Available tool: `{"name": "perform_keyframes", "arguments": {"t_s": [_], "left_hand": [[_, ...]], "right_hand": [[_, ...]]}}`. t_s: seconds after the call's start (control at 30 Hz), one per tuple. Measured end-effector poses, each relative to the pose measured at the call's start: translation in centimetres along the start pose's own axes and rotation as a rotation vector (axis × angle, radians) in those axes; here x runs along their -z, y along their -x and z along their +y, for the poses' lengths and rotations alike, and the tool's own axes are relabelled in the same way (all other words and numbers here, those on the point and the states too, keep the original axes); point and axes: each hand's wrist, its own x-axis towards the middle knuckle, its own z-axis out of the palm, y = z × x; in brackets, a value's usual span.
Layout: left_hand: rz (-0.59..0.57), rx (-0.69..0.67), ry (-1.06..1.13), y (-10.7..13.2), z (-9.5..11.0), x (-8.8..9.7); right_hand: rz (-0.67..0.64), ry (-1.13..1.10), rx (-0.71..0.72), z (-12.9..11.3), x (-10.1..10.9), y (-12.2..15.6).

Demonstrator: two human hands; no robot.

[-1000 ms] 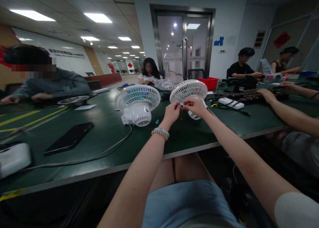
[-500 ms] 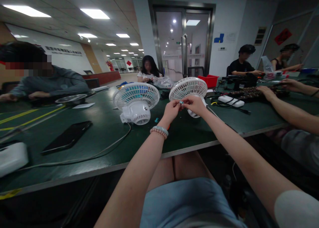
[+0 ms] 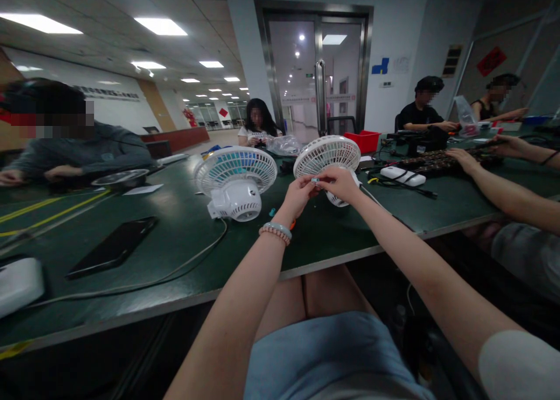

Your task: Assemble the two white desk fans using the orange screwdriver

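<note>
My left hand (image 3: pixel 300 193) and my right hand (image 3: pixel 340 184) meet in front of a white fan (image 3: pixel 326 153) that lies face down. Pinched between the fingertips of both is a small light-blue piece (image 3: pixel 315 180), too small to name its kind. A second white fan (image 3: pixel 245 199) lies to the left, its motor housing toward me and its cord running left. Close to my left wrist, a small teal piece (image 3: pixel 272 212) rests on the table, and an orange thing (image 3: pixel 293 224) shows partly behind the wrist.
On the green table (image 3: pixel 144 266) lie a black phone (image 3: pixel 112 247) and a white box-like object (image 3: pixel 20 286) at left. A white power strip (image 3: pixel 402 176), cables and a red bin (image 3: pixel 364 139) are to the right. Several people sit around; a co-worker's hands (image 3: pixel 466 160) reach in from the right.
The view has shifted slightly, so most things appear a little further left. Both hands keep their pinch on the light-blue piece, which has turned slightly.
</note>
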Motion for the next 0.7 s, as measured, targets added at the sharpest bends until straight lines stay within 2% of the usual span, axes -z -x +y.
{"name": "perform_keyframes", "arguments": {"t_s": [0.1,0.17,0.23,0.33,0.43,0.57,0.7], "left_hand": [[0.031,-0.021,-0.060,-0.2,-0.2,0.1],[0.084,-0.061,-0.198,-0.5,-0.6,0.3],[0.125,-0.113,-0.429,-0.7,-1.0,0.7],[0.125,-0.203,-0.836,-0.8,-1.4,1.0],[0.105,-0.293,-1.097,-0.7,-1.5,1.0],[0.060,-0.407,-1.210,-0.6,-1.8,0.3],[0.034,-0.413,-1.225,-0.6,-2.1,-0.4]], "right_hand": [[-0.013,0.025,0.014,0.1,0.0,0.0],[-0.022,0.053,0.017,0.1,0.1,0.0],[-0.011,0.095,0.018,0.1,0.3,0.0],[0.056,0.174,-0.010,0.2,0.5,-0.1],[0.109,0.221,-0.061,0.3,0.6,-0.2],[0.088,0.222,-0.081,0.1,0.5,-0.2],[0.056,0.213,-0.076,-0.1,0.5,-0.1]]}}
